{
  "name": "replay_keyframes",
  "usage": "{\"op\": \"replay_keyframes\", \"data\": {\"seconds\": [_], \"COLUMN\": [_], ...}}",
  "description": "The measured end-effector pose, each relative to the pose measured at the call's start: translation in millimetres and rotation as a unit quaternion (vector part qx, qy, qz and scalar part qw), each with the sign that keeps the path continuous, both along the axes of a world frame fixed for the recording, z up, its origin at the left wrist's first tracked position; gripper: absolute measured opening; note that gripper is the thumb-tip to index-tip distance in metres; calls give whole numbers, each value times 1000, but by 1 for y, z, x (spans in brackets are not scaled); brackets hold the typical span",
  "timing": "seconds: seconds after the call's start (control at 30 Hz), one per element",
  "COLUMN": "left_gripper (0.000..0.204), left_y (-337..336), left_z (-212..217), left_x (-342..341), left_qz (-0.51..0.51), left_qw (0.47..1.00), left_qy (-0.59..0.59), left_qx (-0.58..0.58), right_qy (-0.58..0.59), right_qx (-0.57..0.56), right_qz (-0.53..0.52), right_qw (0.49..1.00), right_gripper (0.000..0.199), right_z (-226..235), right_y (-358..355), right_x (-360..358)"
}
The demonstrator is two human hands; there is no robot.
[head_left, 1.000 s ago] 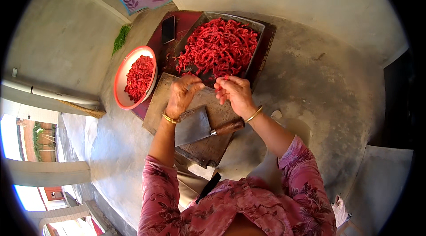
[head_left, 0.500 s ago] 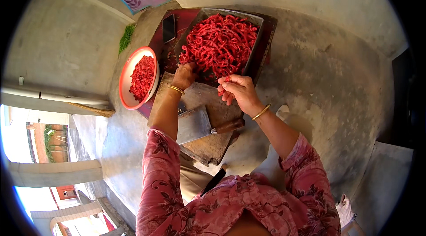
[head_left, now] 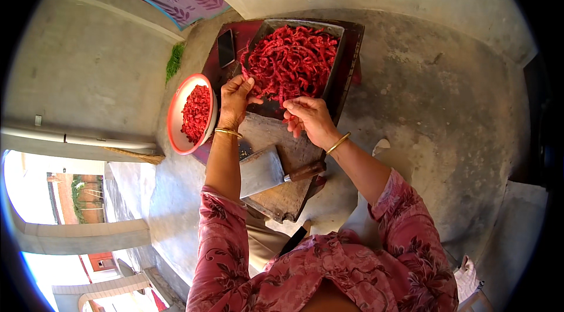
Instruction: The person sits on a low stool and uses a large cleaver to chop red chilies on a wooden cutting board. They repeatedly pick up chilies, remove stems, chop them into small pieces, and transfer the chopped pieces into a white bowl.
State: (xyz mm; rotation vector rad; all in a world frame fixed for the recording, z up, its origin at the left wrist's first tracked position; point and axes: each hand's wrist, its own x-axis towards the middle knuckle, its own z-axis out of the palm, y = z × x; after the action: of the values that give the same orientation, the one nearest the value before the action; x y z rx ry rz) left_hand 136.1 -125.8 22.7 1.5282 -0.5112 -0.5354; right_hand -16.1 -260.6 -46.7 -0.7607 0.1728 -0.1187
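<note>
A dark rectangular tray [head_left: 337, 48] holds a heap of wrinkled red chili peppers [head_left: 296, 59]. At the tray's near left corner, my left hand [head_left: 235, 99] pinches a red chili pepper [head_left: 245, 71] between thumb and forefinger. My right hand [head_left: 314, 119] is at the near edge of the heap, its fingers curled around small red chili peppers that are partly hidden. Below both hands lies a worn wooden board [head_left: 264, 130]. On it rests a cleaver [head_left: 261, 171] with a broad grey blade, its wooden handle pointing right.
A white bowl with an orange-red rim [head_left: 171, 121] holds chopped red pieces, left of the board. Behind it, a black phone [head_left: 226, 48] lies on the dark red table [head_left: 211, 71]. A straw broom [head_left: 138, 155] lies by the left wall, near a green bunch [head_left: 174, 61].
My left hand has drawn back from the heap, and its thumb and forefinger now show, pinching a pepper. My right hand stays close to where it was. The view has shifted slightly.
</note>
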Motion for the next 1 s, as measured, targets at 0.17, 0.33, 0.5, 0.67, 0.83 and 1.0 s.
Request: {"op": "replay_keyframes", "data": {"seconds": [0.17, 0.33, 0.5, 0.67, 0.83, 1.0], "left_gripper": [16, 13, 13, 21, 23, 22], "left_y": [3, 8, 20, 27, 36, 40], "left_z": [-7, -15, -18, -23, -35, -38], "left_x": [-30, -54, -55, -56, -49, -36], "left_qz": [-66, -129, -187, -121, -11, 19], "left_qw": [994, 957, 942, 984, 991, 985], "left_qy": [-28, -114, -129, 12, 121, 104], "left_qx": [83, 233, 247, 133, -54, -139], "right_qy": [-28, -90, -56, -48, -57, -36], "right_qx": [54, 1, 6, -13, -19, -18], "right_qz": [-32, -40, -71, -111, -144, -118], "right_qw": [998, 995, 996, 993, 988, 992], "right_gripper": [27, 32, 26, 28, 24, 23], "right_z": [-8, -8, -3, -6, -8, -4], "right_y": [3, 0, -1, -7, -5, -6], "right_x": [1, 4, 1, 1, 1, 2]}}
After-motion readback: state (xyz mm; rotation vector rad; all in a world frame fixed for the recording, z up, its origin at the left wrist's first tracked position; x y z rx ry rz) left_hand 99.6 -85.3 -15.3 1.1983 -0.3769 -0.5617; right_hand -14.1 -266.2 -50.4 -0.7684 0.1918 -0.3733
